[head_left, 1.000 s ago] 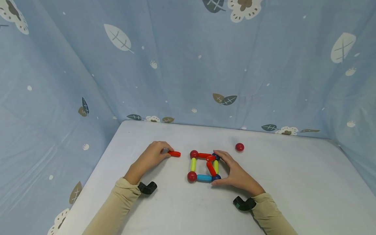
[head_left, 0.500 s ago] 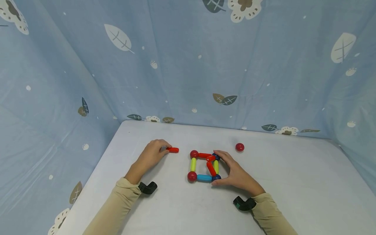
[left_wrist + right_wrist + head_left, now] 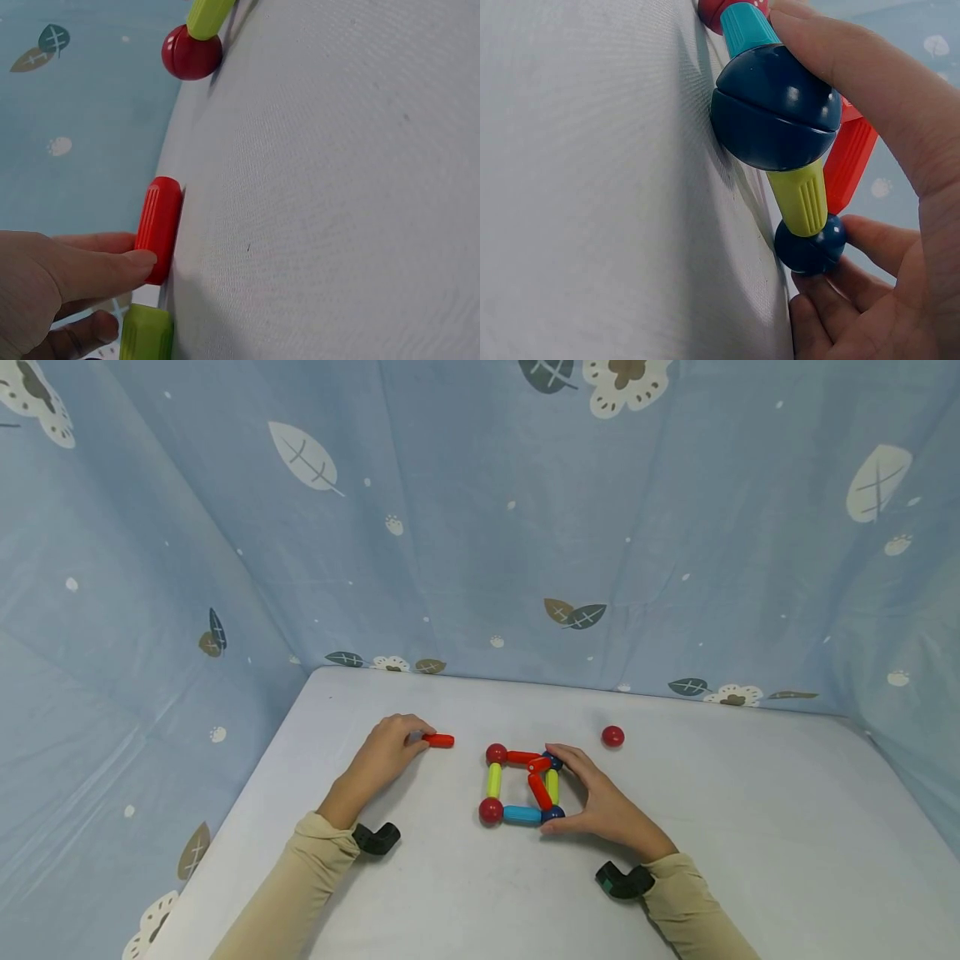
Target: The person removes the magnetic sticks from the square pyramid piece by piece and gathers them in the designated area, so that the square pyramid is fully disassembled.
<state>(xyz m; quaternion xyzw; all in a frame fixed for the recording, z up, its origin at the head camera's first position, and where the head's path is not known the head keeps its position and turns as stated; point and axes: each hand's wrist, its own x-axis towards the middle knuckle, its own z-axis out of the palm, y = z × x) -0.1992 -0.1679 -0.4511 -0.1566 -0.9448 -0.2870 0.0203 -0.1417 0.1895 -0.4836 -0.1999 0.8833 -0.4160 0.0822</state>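
My left hand [image 3: 382, 750] pinches a red magnetic rod [image 3: 439, 741] between thumb and fingers, low over the table. In the left wrist view a green rod [image 3: 146, 334] shows just below those fingers; my hand hides it in the head view. My right hand [image 3: 603, 806] spans one side of a square ball-and-rod frame. Its thumb touches the near blue ball [image 3: 552, 814] and its fingers the far blue ball [image 3: 810, 244]. Red balls [image 3: 491, 811], yellow-green rods [image 3: 493, 781] and a light blue rod [image 3: 521, 815] make up other parts. A bent, jointed red piece [image 3: 538, 781] joins the right side.
A loose red ball [image 3: 612, 737] lies behind my right hand. The white table [image 3: 465, 893] ends at a blue patterned cloth [image 3: 480, 527] hanging at the back and sides. Black wrist cameras [image 3: 625, 881] sit on both wrists.
My left hand has drawn the red rod slightly back and to the left, away from the frame. My right hand and the frame stay in place.
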